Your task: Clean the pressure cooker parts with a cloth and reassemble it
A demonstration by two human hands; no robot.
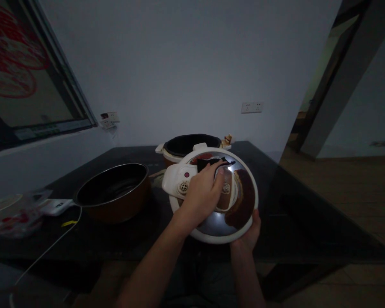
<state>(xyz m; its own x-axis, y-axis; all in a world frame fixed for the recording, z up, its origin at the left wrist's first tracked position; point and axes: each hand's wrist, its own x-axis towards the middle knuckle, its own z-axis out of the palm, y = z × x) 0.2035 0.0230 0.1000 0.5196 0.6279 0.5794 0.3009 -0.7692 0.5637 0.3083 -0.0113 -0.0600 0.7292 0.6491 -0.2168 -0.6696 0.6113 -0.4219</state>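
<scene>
A clear plastic bag [21, 221] with red patches lies beside a white gadget [57, 207] on a dark counter [291, 226] near a window [45, 96], as sockets [252, 107] dot the pale wall [179, 64] and a doorway [317, 81] stands at right

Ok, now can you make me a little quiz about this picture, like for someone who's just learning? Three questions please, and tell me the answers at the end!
1. Pick one: what is under the fingers of the left hand?
A) a spoon
B) a dark cloth
C) a plate

2. True or false: the brown pot stands uncovered on the black table.

3. Fill in the blank: the right hand holds the round lid by its white ____.

Key:
1. B, a dark cloth
2. True
3. rim
</scene>
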